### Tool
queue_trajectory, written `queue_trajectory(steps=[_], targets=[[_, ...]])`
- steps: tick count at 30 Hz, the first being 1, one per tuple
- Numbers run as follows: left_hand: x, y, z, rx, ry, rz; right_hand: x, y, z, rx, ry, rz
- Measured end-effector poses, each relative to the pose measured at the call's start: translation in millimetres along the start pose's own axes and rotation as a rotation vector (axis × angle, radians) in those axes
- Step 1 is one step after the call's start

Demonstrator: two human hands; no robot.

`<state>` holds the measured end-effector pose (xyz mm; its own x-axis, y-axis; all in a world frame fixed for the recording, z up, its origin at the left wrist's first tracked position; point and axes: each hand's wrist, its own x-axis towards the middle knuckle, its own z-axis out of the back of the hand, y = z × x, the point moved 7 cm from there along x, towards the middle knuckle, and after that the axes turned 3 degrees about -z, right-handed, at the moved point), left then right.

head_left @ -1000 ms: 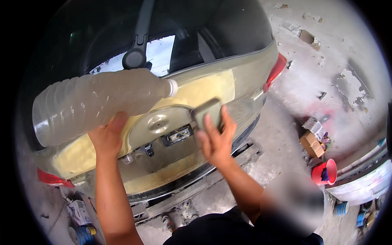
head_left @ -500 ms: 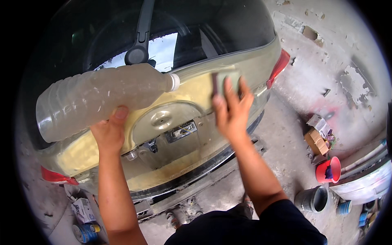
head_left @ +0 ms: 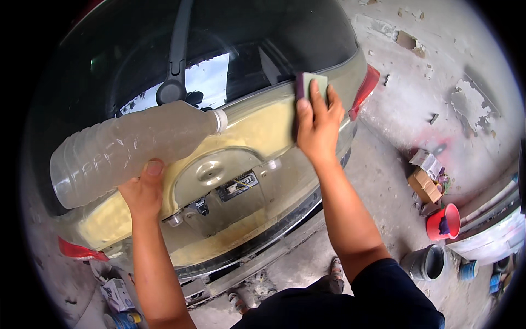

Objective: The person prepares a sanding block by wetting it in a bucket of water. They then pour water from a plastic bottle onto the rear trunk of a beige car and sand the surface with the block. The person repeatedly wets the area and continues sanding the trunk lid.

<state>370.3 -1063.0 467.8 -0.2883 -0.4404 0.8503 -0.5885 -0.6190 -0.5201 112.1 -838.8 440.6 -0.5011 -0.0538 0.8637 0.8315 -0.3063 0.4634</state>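
Observation:
My left hand [head_left: 143, 189] grips a large clear plastic bottle [head_left: 131, 148] from below, thumb on its side. It lies nearly level over the left of the car's tailgate, its white-capped neck pointing right, with cloudy contents. My right hand [head_left: 320, 123] presses a sanding block [head_left: 314, 85], pale green with a dark purple edge, on the tailgate below the rear window. Fingertips rest along the block's top. Under and between my hands the tailgate [head_left: 263, 120] shows a yellowish sanded band across its olive-gold paint. Its emblem recess and plate-light opening are bare.
Above is the dark rear window with a black wiper arm [head_left: 178, 60]. Red tail lights [head_left: 366, 90] sit at both ends. On the floor to the right stand a red bucket [head_left: 445, 222], a grey bucket [head_left: 424, 263] and a cardboard box [head_left: 424, 185]. A white box [head_left: 116, 295] is at lower left.
My right hand has moved the sanding block up and slightly right, toward the window's lower edge. The bottle stays in my left hand, and the whole view has shifted a little.

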Motion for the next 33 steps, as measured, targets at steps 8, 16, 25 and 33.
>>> queue_trajectory(steps=[8,16,25,33], targets=[[-1,12,18,0.009,0.009,0.005,-89,48,-7,0.036,0.106,0.131],[-7,31,34,0.019,0.01,0.046,-44,2,-1,-0.033,-0.071,0.05],[-2,23,23,-0.022,0.004,0.048,-31,-13,6,0.032,-0.031,0.027],[-2,18,28,0.032,0.0,0.083,-102,48,-2,0.112,0.107,0.16]])
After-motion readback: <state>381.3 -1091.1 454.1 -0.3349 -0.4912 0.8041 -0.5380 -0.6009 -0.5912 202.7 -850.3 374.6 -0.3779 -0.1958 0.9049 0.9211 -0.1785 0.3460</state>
